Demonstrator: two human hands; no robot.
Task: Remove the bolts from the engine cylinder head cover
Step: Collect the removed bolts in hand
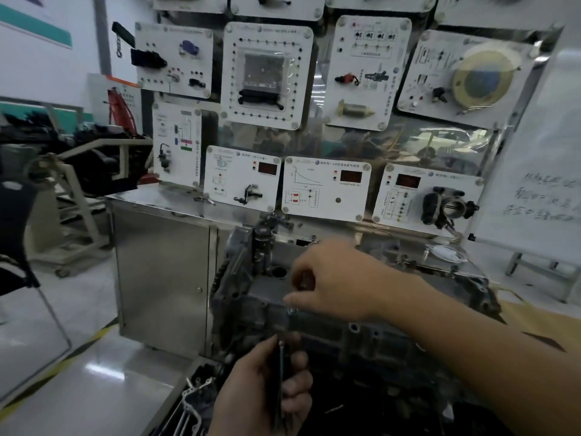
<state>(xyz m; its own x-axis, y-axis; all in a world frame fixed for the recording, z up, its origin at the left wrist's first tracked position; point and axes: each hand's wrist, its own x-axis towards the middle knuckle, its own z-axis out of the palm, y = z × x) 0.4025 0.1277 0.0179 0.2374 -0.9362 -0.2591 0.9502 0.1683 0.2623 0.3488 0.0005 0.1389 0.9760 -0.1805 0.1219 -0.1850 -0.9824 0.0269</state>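
A grey engine block stands in front of me with its cylinder head cover (pixel 270 292) on top. A bolt head (pixel 291 311) shows at the cover's near edge. My right hand (pixel 333 281) hovers over the cover, its fingers curled round a small dark red-brown thing, its thumb and fingertips close above the bolt. My left hand (pixel 267 385) is lower, in front of the engine, and grips a long thin dark tool (pixel 280 366) that points up toward the bolt. What the right hand holds is blurred.
A steel cabinet (pixel 163 272) stands left of the engine. Behind it rises a board of white training panels (pixel 327 187) with sensors. A whiteboard (pixel 540 171) leans at the right. A tray of metal tools (pixel 191 401) lies at the lower left. A black chair (pixel 19 234) stands far left.
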